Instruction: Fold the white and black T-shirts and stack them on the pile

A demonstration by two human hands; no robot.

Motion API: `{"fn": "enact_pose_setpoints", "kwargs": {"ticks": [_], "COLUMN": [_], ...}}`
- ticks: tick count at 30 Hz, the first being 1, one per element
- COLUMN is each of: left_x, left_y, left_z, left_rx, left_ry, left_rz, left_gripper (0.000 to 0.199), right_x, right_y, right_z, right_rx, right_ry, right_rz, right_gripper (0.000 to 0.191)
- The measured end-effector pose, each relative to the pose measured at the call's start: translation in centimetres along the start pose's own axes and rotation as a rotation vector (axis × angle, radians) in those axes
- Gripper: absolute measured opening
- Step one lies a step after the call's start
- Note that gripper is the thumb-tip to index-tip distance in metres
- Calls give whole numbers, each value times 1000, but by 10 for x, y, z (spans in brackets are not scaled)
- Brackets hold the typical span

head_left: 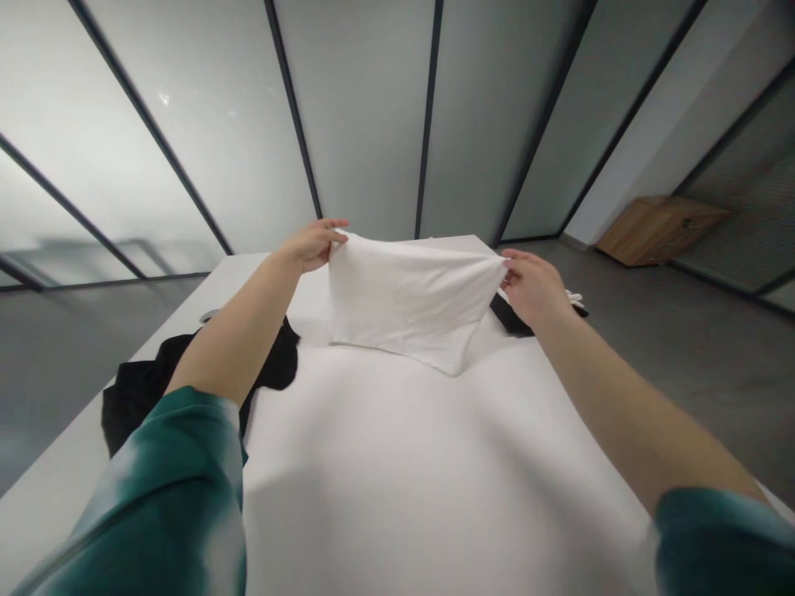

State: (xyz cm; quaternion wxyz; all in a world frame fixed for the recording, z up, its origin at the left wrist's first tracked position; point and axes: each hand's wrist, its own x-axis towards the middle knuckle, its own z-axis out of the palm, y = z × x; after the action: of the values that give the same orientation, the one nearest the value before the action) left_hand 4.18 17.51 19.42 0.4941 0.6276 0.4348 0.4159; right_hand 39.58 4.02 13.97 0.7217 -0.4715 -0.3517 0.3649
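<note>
A white cloth (410,290) is stretched out between my two hands above the far half of the white table (397,480). My left hand (314,244) pinches its upper left corner between thumb and fingers. At the upper right corner, my right hand (527,281) grips the fabric with closed fingers. The cloth hangs down with a few creases, and its lower right corner dips lowest. Whether it is a garment or a plain piece of fabric, I cannot tell.
Dark crumpled fabric (277,360) lies on the table's left side, partly behind my left arm. A black item (509,317) with something white (575,298) lies beyond my right hand. Frosted glass panels (366,108) stand behind; a wooden cabinet (658,228) is at the right.
</note>
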Motion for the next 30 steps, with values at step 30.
{"fn": "enact_pose_setpoints", "kwargs": {"ticks": [30], "left_x": [-179], "left_y": [-195], "left_z": [23], "left_rx": [606], "left_ry": [295], "left_rz": [52], "left_gripper": [23], "right_x": [-75], "right_y": [143], "right_z": [-66], "right_rx": [-959], "right_ry": [-408], "right_rz": [-145], "right_gripper": [28]}}
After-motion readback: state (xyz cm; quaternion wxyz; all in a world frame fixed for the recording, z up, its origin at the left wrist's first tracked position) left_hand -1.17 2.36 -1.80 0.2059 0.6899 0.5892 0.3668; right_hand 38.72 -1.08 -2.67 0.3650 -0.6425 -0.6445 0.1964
